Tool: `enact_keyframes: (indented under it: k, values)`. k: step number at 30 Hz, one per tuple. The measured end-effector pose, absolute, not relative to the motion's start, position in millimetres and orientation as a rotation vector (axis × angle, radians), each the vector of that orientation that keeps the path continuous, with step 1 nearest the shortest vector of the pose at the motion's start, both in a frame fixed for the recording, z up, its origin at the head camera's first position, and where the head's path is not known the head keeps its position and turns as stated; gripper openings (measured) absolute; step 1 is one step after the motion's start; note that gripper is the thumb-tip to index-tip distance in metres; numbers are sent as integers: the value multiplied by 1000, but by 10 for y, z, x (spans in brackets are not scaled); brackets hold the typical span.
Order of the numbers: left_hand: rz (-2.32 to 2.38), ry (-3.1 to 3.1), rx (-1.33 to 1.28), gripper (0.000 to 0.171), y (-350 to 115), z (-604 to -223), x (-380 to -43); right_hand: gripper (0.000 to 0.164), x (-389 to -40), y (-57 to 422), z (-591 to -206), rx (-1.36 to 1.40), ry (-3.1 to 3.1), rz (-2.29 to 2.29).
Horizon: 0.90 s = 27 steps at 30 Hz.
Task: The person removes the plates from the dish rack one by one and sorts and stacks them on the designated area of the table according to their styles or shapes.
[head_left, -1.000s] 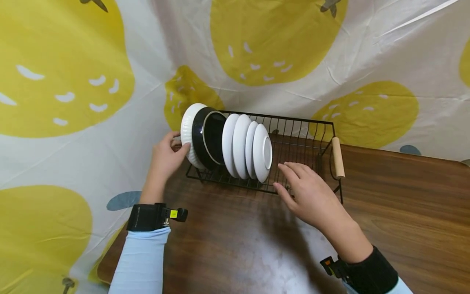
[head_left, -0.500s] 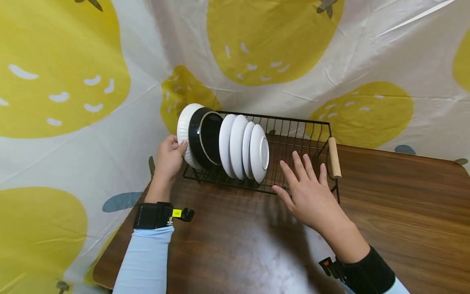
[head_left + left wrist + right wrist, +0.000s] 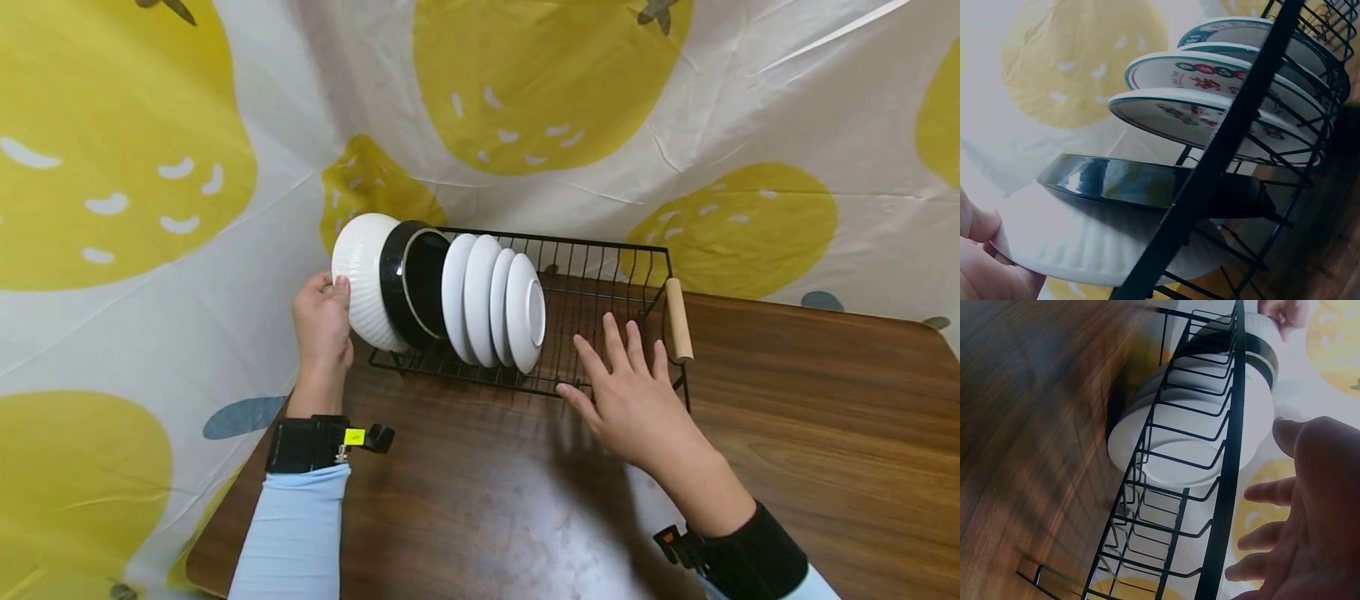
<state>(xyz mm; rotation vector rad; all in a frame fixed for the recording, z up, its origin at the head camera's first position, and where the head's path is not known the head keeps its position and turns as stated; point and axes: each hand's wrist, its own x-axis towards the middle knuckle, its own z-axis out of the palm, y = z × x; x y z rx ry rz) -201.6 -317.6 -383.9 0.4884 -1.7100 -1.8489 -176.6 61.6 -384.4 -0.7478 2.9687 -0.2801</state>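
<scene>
In the head view my left hand (image 3: 321, 325) grips the rim of a white ribbed bowl (image 3: 366, 287) at the left end of a black wire dish rack (image 3: 592, 292). The left wrist view has the thumb and fingers pinching the edge of this ribbed bowl (image 3: 1104, 244). Right beside it a glossy black bowl (image 3: 399, 283) stands on edge, opening to the right. Several white plates (image 3: 525, 321) stand upright after it, their printed faces turned left. My right hand (image 3: 633, 408) hovers with spread fingers at the rack's front right, holding nothing.
A wooden handle (image 3: 678, 320) is fixed to the rack's right end. Under the rack is a brown wooden table (image 3: 810, 433). A white cloth with yellow fruit print (image 3: 562, 92) hangs close behind and to the left.
The white ribbed bowl has shifted left and turned, showing more of its ribbed outside. My left hand has moved with it. My right hand has spread its fingers, staying near the same spot.
</scene>
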Motion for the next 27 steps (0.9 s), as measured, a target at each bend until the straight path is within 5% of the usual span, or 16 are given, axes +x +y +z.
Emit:
enact_keyframes:
  k: [20, 27]
  values:
    - [-1973, -1427, 462, 12, -3336, -3341, -1962, 75, -1757, 647, -3867, -754, 2964, -278]
    - [-2037, -1267, 484, 29, -3479, -3268, -1849, 74, -1748, 662, -3887, -760, 2957, -297]
